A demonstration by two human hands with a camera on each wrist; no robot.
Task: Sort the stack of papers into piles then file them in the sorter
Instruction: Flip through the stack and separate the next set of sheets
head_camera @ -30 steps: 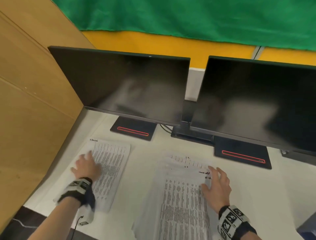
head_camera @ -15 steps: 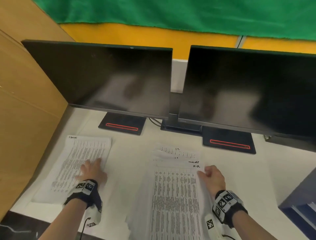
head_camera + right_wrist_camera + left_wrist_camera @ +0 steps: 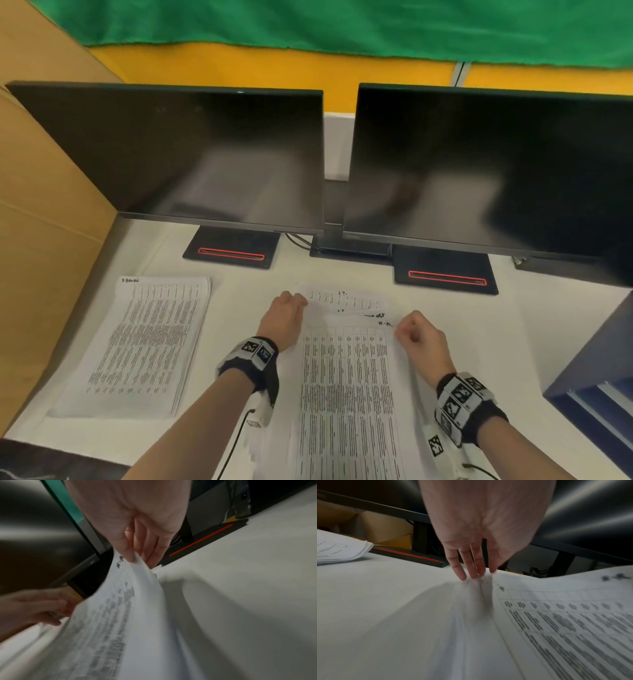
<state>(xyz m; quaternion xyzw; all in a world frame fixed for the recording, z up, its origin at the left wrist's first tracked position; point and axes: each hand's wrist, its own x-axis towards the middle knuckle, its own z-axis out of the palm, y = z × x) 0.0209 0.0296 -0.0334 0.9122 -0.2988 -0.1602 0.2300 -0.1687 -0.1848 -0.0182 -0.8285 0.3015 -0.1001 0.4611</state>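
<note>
A stack of printed table sheets (image 3: 346,394) lies on the white desk (image 3: 239,308) in front of me. My right hand (image 3: 402,330) pinches the top sheet's (image 3: 120,601) far right corner between thumb and fingers (image 3: 127,555), and that corner is raised and curled. My left hand (image 3: 291,299) is at the stack's far left corner, with straight fingers (image 3: 462,572) touching the paper's edge. A separate pile of sheets (image 3: 144,342) lies flat to the left. The dark blue sorter (image 3: 596,377) stands at the right edge, only partly in view.
Two dark monitors (image 3: 191,154) (image 3: 493,171) on black bases with red stripes (image 3: 231,253) stand just behind the papers. A wooden partition (image 3: 41,205) borders the desk on the left. Cables (image 3: 298,240) run between the bases.
My left hand left the left pile and moved right to the middle stack's far left corner. My right hand went from lying flat to pinching and lifting the top sheet's corner.
</note>
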